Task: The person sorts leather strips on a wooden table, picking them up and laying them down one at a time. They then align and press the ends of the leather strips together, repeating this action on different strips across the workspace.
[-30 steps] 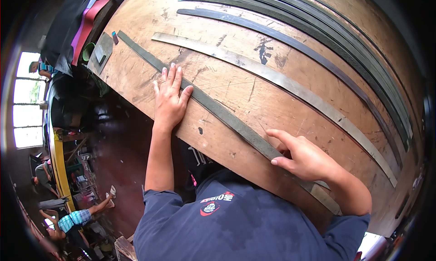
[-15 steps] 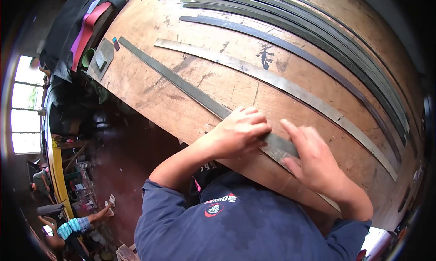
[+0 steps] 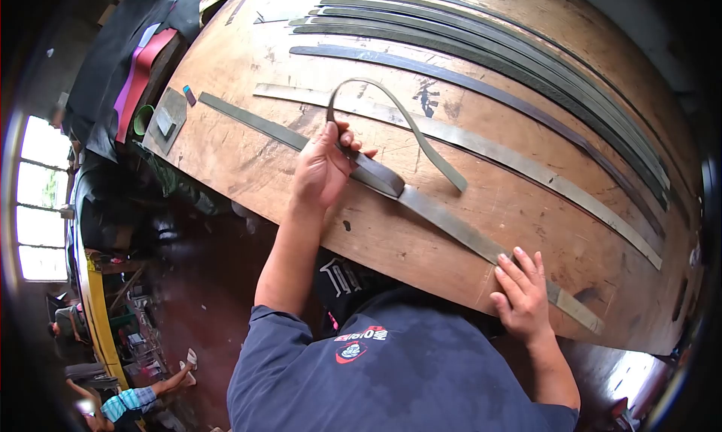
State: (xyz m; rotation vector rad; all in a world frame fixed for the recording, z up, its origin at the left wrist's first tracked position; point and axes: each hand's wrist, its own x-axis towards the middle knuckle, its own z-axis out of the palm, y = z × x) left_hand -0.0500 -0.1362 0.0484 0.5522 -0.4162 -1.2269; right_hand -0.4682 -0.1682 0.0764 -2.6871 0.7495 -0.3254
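In the head view my left hand (image 3: 323,165) is closed around a dark, thin leather strip (image 3: 377,174), raised above the table. Past my fingers the strip loops upward, and its loose greenish end (image 3: 429,150) curls back down to the right. Below it a long flat grey strip (image 3: 451,225) lies along the near side of the table; the raised strip meets it in a bend right of my left hand. My right hand (image 3: 524,293) rests on the flat strip farther right, palm down with fingers stretched out.
A pale strip (image 3: 481,140), a dark bluish strip (image 3: 489,84) and several stacked dark strips (image 3: 451,41) lie across the wooden table (image 3: 248,150). A small flat plate (image 3: 167,120) sits at the left corner, near red material (image 3: 147,75). Another person (image 3: 135,402) is at the lower left.
My left hand has moved left and up, lifting the dark strip into a loop. My right hand has shifted down and right and now lies on the flat strip.
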